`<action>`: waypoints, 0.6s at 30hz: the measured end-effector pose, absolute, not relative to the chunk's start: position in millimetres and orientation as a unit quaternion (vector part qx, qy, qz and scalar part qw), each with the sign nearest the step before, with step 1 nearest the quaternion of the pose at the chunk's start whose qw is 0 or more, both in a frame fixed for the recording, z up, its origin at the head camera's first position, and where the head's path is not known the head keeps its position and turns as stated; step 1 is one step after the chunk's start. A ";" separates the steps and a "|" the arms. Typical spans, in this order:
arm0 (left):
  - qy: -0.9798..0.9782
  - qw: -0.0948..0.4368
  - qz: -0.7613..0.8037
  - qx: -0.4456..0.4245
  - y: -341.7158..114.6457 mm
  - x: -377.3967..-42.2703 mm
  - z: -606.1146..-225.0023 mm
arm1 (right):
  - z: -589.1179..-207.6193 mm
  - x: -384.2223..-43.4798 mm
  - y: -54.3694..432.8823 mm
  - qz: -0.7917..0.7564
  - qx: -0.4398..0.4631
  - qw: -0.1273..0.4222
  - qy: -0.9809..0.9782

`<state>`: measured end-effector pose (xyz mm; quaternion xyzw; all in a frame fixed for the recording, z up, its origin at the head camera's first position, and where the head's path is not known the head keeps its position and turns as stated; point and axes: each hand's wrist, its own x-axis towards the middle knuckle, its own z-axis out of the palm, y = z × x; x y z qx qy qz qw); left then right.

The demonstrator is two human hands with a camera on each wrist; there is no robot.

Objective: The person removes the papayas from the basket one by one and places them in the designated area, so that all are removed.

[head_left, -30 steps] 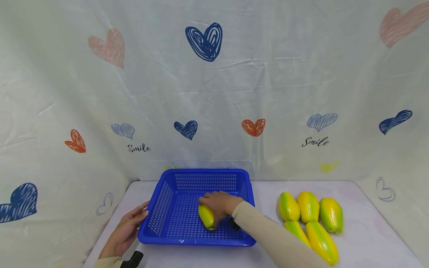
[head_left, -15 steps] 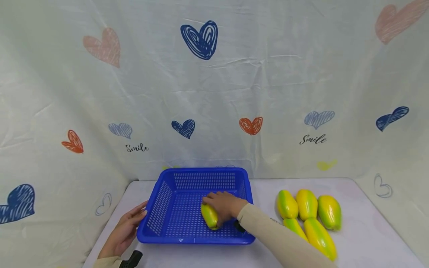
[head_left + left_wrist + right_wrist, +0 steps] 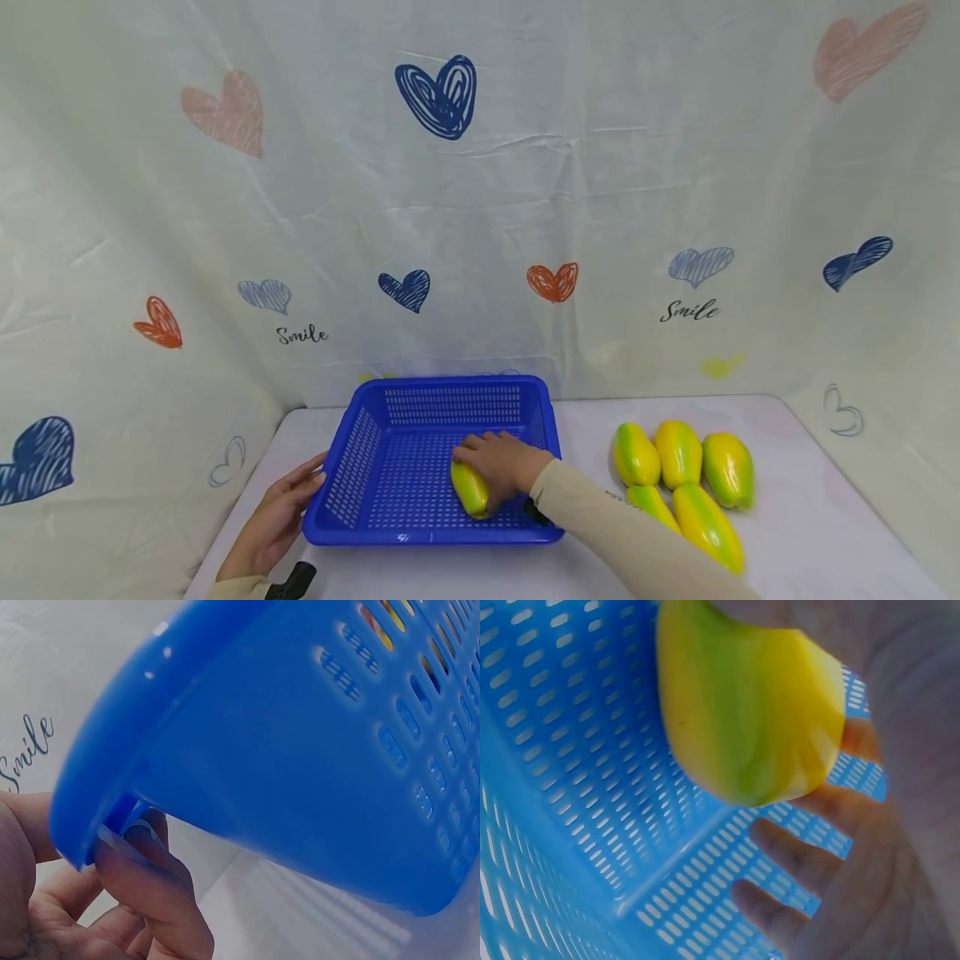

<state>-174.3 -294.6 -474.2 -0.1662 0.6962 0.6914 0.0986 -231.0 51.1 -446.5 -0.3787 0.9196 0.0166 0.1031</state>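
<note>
A blue plastic basket [image 3: 442, 536] with slotted walls stands on the table. At its left side, my left hand [image 3: 273, 517] has its fingertips hooked under the rim [image 3: 101, 761], holding the basket's edge. Inside, right of the middle, my right hand [image 3: 502, 462] grips a yellow-green papaya [image 3: 469, 490] from above. The right wrist view shows the papaya [image 3: 750, 712] with its rounded end down, the thumb along one side and fingers behind it. Two fingertips [image 3: 772, 840] of that hand spread below the fruit, over the slotted floor.
Several more papayas [image 3: 705, 525] lie in a cluster on the white table [image 3: 817, 500], right of the basket, with the right forearm [image 3: 615, 525] passing in front of one. A white curtain [image 3: 480, 200] printed with hearts hangs behind and at the sides.
Right hand and papaya have shifted slightly to the right inside the basket, mostly in the first half second. The left hand stays at the rim. The whole head view has drifted a little.
</note>
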 end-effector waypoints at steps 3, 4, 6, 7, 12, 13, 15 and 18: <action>0.696 0.098 0.691 -0.168 -294.7 -174.4 -474.0 | -444.0 -230.2 52.6 0.028 -0.379 0.104 0.919; 0.696 0.099 0.691 -0.168 -294.9 -174.8 -474.2 | -443.0 -230.2 53.4 0.033 -0.378 0.105 0.919; 0.696 0.100 0.691 -0.166 -295.3 -175.3 -474.5 | -441.3 -230.2 55.7 0.041 -0.379 0.107 0.918; 0.697 0.101 0.691 -0.166 -295.6 -175.5 -474.7 | -440.2 -230.0 57.2 0.044 -0.379 0.107 0.918; 0.697 0.104 0.689 -0.168 -297.7 -174.9 -475.9 | -433.0 -228.0 67.6 0.027 -0.384 0.102 0.917; 0.696 0.105 0.690 -0.169 -297.9 -174.7 -476.2 | -430.6 -227.3 70.3 0.018 -0.387 0.096 0.917; 0.696 0.105 0.690 -0.167 -298.0 -174.2 -476.5 | -425.1 -225.8 75.8 0.002 -0.392 0.082 0.916; 0.695 0.105 0.691 -0.167 -297.7 -174.6 -475.9 | -415.2 -223.9 84.3 -0.015 -0.402 0.062 0.914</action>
